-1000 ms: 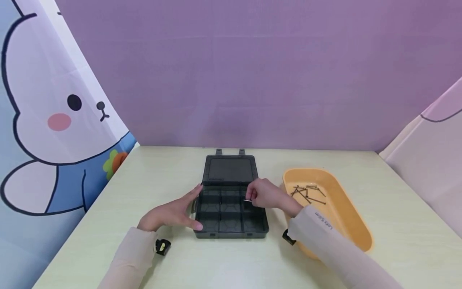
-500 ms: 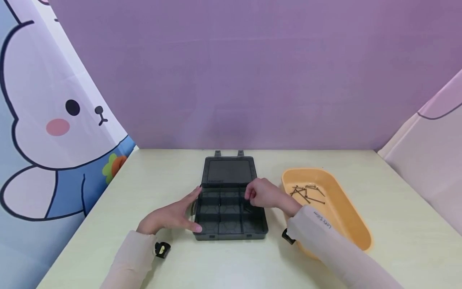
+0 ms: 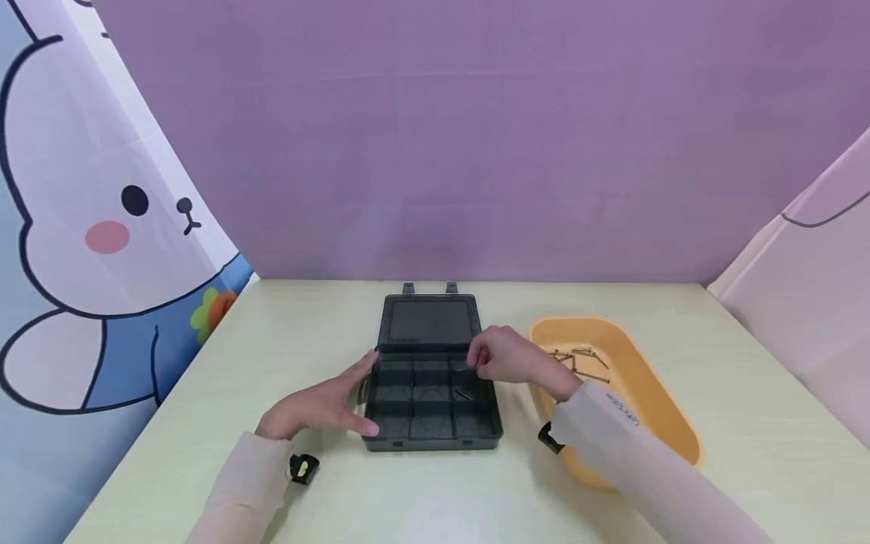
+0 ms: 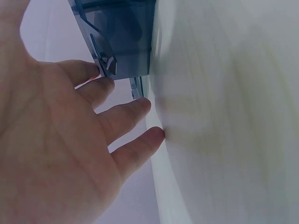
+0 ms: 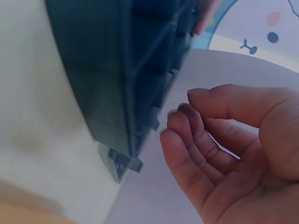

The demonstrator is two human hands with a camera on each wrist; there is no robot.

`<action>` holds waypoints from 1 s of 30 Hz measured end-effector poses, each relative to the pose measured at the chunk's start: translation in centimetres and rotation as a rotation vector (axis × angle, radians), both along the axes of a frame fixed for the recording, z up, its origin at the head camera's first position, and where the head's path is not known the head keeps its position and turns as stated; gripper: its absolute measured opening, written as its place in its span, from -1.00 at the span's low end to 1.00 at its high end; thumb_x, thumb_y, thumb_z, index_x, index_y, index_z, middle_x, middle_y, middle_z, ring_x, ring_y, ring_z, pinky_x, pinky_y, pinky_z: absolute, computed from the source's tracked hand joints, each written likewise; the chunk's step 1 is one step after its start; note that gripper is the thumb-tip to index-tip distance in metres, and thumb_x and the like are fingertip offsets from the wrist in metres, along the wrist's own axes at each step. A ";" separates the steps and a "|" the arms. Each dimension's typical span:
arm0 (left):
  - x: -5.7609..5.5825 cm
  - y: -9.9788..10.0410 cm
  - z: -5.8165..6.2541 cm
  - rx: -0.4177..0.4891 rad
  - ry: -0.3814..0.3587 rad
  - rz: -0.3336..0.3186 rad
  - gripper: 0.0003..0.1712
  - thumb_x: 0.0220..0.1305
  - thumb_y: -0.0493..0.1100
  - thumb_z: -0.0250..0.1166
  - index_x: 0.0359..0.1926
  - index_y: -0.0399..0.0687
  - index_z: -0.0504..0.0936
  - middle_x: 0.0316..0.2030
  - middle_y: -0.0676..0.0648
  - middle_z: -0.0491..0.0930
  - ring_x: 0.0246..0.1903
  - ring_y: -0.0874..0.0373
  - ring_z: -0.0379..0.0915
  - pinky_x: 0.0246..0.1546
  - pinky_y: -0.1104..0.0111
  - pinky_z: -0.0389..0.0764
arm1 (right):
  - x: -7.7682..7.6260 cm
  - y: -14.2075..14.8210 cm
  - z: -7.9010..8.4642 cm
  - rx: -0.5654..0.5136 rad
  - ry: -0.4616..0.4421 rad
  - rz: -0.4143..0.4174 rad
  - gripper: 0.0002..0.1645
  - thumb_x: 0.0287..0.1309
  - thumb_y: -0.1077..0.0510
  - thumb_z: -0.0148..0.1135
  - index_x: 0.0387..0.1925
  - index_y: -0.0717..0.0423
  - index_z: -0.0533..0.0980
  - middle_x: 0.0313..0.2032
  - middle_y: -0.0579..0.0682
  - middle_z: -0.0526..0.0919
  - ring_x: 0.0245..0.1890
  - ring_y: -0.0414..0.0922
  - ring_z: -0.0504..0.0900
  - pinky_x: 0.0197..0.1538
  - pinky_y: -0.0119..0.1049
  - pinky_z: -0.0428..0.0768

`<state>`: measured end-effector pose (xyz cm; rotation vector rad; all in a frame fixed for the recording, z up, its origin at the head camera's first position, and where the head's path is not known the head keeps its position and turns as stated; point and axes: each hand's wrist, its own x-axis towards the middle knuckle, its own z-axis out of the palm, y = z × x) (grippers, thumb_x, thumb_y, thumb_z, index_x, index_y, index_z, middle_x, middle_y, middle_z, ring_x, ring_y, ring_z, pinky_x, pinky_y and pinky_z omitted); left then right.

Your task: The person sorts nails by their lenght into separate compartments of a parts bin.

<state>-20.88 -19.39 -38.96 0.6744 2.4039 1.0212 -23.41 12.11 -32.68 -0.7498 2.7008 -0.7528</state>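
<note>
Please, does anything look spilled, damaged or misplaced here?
Nothing stands out. The metal fasteners lie loosely in the yellow tray, one similar thin piece lies in the open dark box, and I see none on the table.

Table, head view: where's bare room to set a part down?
Bare table: just this side of the dark box; between the left hand and rabbit backdrop; right of the orange tray. Crowded: the box-tray gap, with the right hand across it, and the tray's far end, where nails lie.
</note>
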 end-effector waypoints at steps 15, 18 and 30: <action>0.1 -0.1 0.0 0.021 -0.003 0.001 0.40 -0.01 0.17 0.46 0.49 -0.16 -0.37 0.50 -0.24 -0.43 0.47 -0.24 -0.44 0.36 -0.20 -0.09 | -0.3 5.2 1.9 -0.028 0.063 0.028 -0.80 -0.02 0.45 0.20 -0.36 0.18 0.60 -0.42 0.04 0.64 -0.41 -0.19 0.52 -0.32 -0.35 0.55; 0.1 0.0 0.1 0.021 -0.001 -0.007 0.39 0.01 0.16 0.45 0.49 -0.17 -0.38 0.49 -0.25 -0.43 0.47 -0.24 -0.44 0.36 -0.20 -0.09 | -0.3 6.8 2.1 -0.043 0.064 0.017 -0.82 -0.02 0.44 0.19 -0.36 0.20 0.59 -0.44 0.05 0.63 -0.45 -0.20 0.52 -0.38 -0.36 0.55; 0.4 -0.2 0.5 0.030 0.004 -0.027 0.40 0.01 0.21 0.43 0.49 -0.20 -0.39 0.49 -0.27 -0.41 0.46 -0.28 -0.41 0.35 -0.20 -0.06 | -0.8 11.6 1.0 0.001 0.096 -0.025 -0.88 -0.01 0.41 0.24 -0.36 0.23 0.56 -0.40 0.09 0.64 -0.41 -0.21 0.53 -0.34 -0.34 0.53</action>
